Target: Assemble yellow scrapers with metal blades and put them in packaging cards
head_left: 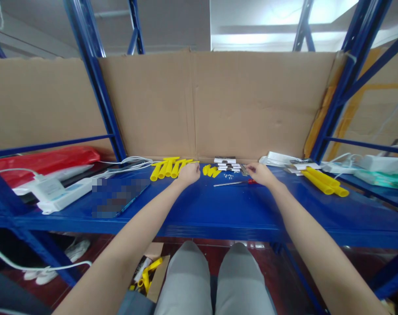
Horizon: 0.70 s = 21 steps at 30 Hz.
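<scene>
My left hand point(189, 173) is closed beside a row of yellow plastic tubes point(168, 168); its fingers are curled and what they hold, if anything, is hidden. A yellow tip shows just past the knuckles. My right hand point(260, 173) has its fingertips pressed together at small grey metal pieces point(243, 169), too small to make out. Under that hand lies a screwdriver point(233, 183) with a red handle, its shaft pointing left. Between the hands are short yellow pieces point(212, 171), a stack of small black-and-white packets point(228, 164) and tiny clear or silvery bits point(229, 176).
On the blue shelf point(215, 210), a power strip point(68, 197), white cables and a dark, partly blurred flat device point(123, 197) lie left. More yellow tubes point(325, 181) and plastic bags point(281, 159) lie right. Cardboard point(245, 105) walls the back. A box point(159, 280) stands below.
</scene>
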{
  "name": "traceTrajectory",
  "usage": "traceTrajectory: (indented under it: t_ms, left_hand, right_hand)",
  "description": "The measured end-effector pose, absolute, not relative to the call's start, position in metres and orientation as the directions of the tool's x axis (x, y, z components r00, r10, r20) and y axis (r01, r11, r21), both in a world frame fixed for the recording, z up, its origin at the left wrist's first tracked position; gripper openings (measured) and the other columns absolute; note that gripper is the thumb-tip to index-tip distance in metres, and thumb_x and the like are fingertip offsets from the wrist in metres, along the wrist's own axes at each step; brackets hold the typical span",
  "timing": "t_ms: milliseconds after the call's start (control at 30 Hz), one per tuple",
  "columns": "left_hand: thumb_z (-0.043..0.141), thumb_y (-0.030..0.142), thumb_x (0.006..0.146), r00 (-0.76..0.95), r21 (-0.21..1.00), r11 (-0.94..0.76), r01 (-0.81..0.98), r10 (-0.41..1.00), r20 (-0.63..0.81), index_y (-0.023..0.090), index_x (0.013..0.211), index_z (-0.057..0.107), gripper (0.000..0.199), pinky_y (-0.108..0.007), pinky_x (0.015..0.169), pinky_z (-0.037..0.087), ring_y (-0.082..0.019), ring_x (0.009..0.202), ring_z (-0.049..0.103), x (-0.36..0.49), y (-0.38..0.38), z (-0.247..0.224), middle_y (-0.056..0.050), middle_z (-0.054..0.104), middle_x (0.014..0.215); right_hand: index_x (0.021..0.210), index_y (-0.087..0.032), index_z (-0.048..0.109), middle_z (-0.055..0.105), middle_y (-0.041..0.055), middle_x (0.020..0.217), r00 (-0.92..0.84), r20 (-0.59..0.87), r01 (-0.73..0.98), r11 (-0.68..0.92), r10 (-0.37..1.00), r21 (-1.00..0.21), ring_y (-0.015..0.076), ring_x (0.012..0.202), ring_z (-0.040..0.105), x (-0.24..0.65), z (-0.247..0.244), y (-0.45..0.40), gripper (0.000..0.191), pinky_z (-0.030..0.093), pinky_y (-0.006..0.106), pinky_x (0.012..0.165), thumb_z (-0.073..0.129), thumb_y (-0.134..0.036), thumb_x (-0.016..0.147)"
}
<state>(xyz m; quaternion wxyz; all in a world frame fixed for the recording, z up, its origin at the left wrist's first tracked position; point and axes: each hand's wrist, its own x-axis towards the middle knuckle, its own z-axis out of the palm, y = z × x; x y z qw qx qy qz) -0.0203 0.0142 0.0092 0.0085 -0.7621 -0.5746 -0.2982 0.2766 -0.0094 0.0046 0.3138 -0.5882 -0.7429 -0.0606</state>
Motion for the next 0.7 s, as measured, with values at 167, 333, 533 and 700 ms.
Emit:
traceTrajectory:
  t_ms: [167, 333, 533, 700]
  left_hand:
    - [0.049, 0.014, 0.084, 0.185, 0.106, -0.243, 0.964, 0.904, 0.385, 0.016, 0.099, 0.070, 0.026, -0.044, 0.094, 0.045, -0.037, 0.112, 0.062, -0.035, 0.025, 0.026, -0.021, 0.068, 0.111]
    - [0.056, 0.018, 0.080, 0.098, 0.057, -0.126, 0.990, 0.930, 0.354, 0.014, 0.107, 0.069, 0.030, -0.050, 0.101, 0.040, -0.041, 0.121, 0.055, -0.045, 0.029, 0.031, -0.025, 0.064, 0.121]
    - [0.067, 0.025, 0.073, -0.061, 0.240, -0.015, 0.971, 0.950, 0.306, 0.019, 0.101, 0.072, 0.028, -0.058, 0.105, 0.034, -0.043, 0.123, 0.052, -0.049, 0.037, 0.023, -0.021, 0.066, 0.121]
    - [0.060, 0.031, 0.080, -0.021, 0.176, -0.033, 0.984, 0.955, 0.295, 0.018, 0.105, 0.073, 0.031, -0.056, 0.104, 0.036, -0.042, 0.124, 0.052, -0.046, 0.038, 0.019, -0.021, 0.064, 0.126]
  right_hand:
    - [0.093, -0.017, 0.074, 0.076, 0.0091, 0.096, -0.125, 0.522, 0.907, 0.311, 0.844, -0.285, 0.0209, 0.088, 0.071, 0.274, 0.005, -0.010, 0.025, 0.052, 0.029, 0.083, 0.052, -0.011, 0.083]
    - [0.089, -0.017, 0.074, 0.076, 0.0085, 0.092, -0.127, 0.509, 0.912, 0.301, 0.851, -0.277, 0.0207, 0.085, 0.071, 0.274, 0.005, -0.010, 0.023, 0.051, 0.028, 0.080, 0.053, -0.012, 0.083]
    - [0.085, -0.019, 0.073, 0.076, 0.0068, 0.090, -0.128, 0.517, 0.920, 0.296, 0.846, -0.256, 0.0200, 0.083, 0.070, 0.275, 0.004, -0.010, 0.023, 0.050, 0.026, 0.078, 0.051, -0.013, 0.084]
    - [0.085, -0.018, 0.073, 0.076, 0.0086, 0.090, -0.123, 0.499, 0.916, 0.291, 0.858, -0.276, 0.0210, 0.084, 0.070, 0.273, 0.005, -0.012, 0.024, 0.050, 0.028, 0.079, 0.050, -0.012, 0.083]
